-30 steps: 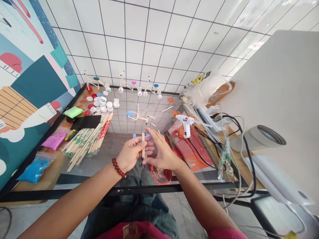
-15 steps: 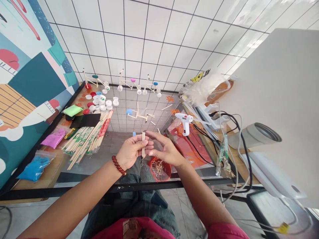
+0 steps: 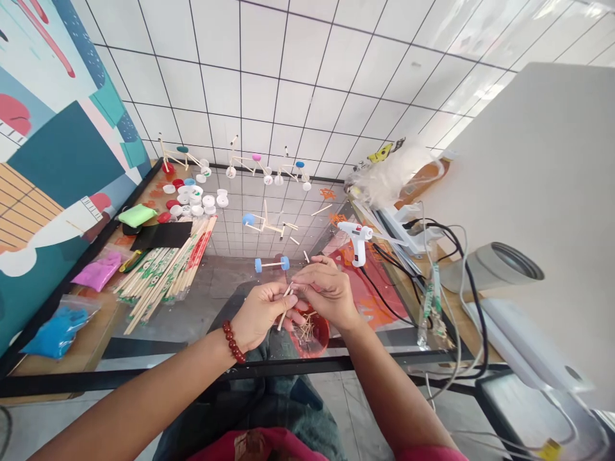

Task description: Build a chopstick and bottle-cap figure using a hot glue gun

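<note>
My left hand [image 3: 262, 312], with a red bead bracelet at the wrist, pinches a short pair of wooden sticks [image 3: 284, 307] tilted over the glass table. My right hand [image 3: 324, 291] is curled, its fingertips pinching the upper end of the same sticks. Just under both hands sits a red bowl [image 3: 312, 333] with toothpicks in it. A stick axle with two blue caps [image 3: 271, 263] lies on the glass just beyond my hands.
A white glue gun [image 3: 356, 238] stands to the right with cables behind it. A bundle of wrapped chopsticks [image 3: 168, 269] lies to the left, with bottle caps [image 3: 192, 198], coloured clay bags and small stick bicycle models [image 3: 254, 163] farther back.
Both hands dropped lower and closer to the red bowl. The sticks went from upright to tilted. My right hand closed from spread fingers into a pinch on them.
</note>
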### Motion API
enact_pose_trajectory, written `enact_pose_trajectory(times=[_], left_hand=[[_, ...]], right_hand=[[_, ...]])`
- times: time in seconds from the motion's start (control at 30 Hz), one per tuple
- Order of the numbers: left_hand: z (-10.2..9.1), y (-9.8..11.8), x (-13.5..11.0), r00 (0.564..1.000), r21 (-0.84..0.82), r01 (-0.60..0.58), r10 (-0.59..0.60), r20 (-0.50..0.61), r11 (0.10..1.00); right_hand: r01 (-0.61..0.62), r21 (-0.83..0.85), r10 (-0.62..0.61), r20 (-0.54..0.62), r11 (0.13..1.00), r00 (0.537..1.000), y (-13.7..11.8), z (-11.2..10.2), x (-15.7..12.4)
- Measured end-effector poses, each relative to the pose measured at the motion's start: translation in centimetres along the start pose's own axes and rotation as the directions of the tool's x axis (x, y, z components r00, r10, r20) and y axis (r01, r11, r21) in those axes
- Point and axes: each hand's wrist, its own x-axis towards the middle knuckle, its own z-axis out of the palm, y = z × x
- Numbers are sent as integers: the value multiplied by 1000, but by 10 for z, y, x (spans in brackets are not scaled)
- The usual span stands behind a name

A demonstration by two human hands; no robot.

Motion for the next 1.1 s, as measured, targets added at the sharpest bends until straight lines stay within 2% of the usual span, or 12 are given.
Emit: enact_pose_trajectory(times=[0.2, 0.33, 0.43, 0.53, 0.63, 0.7, 0.77, 0.83, 0.87, 0.97, 1.03, 1.1], left_hand=[[2, -4, 0, 997, -86, -6, 13, 82, 996], [1, -3, 0, 993, -84, -59, 67, 97, 995], [0, -4, -3, 987, 31, -122, 118, 109, 992], [1, -6, -8, 965, 304, -252, 216, 149, 919], [2, -3, -14, 913, 477, -408, 354, 202, 779], [-2, 7, -16, 875, 485, -472, 458, 156, 736], [-13, 25, -15, 813, 500, -506, 582, 7, 702], [-30, 45, -10, 698, 594, -478, 691, -189, 646], [-40, 54, -7, 641, 658, -423, 718, -269, 624], [-65, 72, 5, 542, 702, -337, 739, -400, 627], [-75, 76, 11, 513, 681, -344, 737, -441, 647], [-79, 75, 14, 530, 669, -330, 717, -452, 666]], right_hand=[[143, -221, -138, 38, 965, 990, -6, 1, 2], [95, -251, -116, -71, 963, 991, -6, -1, 1], [27, -235, -55, -115, 972, 992, -3, -5, -2], [-22, -246, -10, -129, 969, 992, 3, -5, -3], [-84, -330, 48, -117, 940, 992, 9, 0, -1], [-99, -373, 71, -88, 922, 994, 14, 3, 0], [-124, -406, 101, -77, 905, 992, 18, 1, 0], [-169, -434, 145, -88, 885, 985, 22, -4, -1], [-194, -437, 170, -93, 879, 981, 23, -7, -1], [-279, -377, 251, -123, 883, 960, 22, -12, -3], [-303, -335, 288, -93, 892, 953, 19, -9, -1], [-283, -363, 310, 19, 888, 950, 13, -1, 5]])
